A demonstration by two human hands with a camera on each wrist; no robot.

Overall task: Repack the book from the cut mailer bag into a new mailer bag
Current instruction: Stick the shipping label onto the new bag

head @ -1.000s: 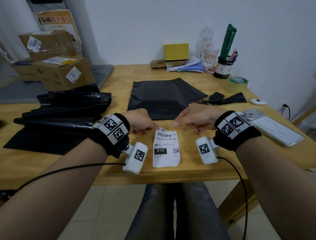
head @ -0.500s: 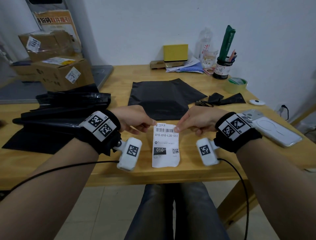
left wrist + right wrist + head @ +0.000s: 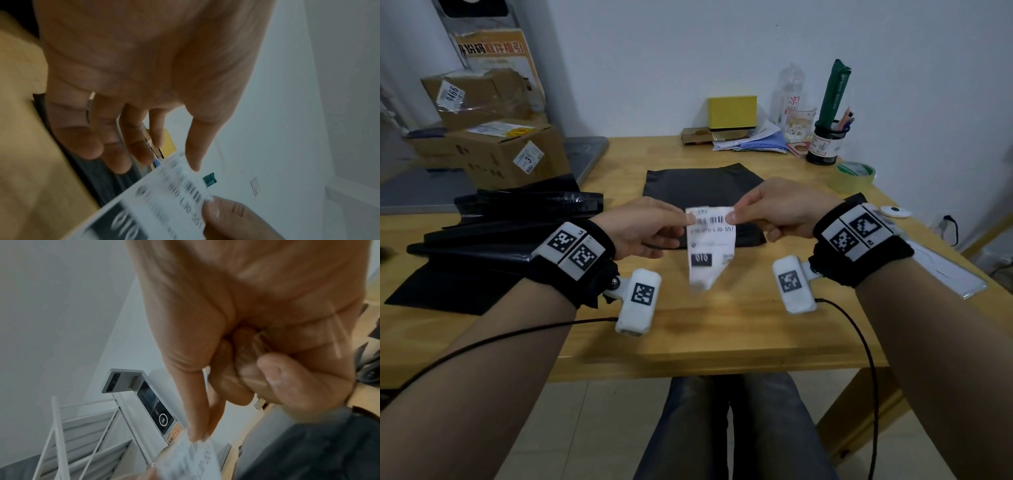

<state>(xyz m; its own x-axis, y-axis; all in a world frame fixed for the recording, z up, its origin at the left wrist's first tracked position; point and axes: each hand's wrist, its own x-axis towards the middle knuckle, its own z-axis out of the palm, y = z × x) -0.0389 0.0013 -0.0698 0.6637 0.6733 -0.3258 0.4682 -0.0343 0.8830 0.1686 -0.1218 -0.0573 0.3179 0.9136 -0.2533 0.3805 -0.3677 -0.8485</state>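
Your left hand (image 3: 643,229) and right hand (image 3: 774,209) each pinch a top corner of the label (image 3: 709,246), holding it above the table (image 3: 722,325) before the bag (image 3: 705,186); the book is not visible. A second ago the label lay flat. Next, carry it over the bag and press it down flat.

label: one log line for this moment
label off table | left hand pinches top | right hand pinches top | mailer behind
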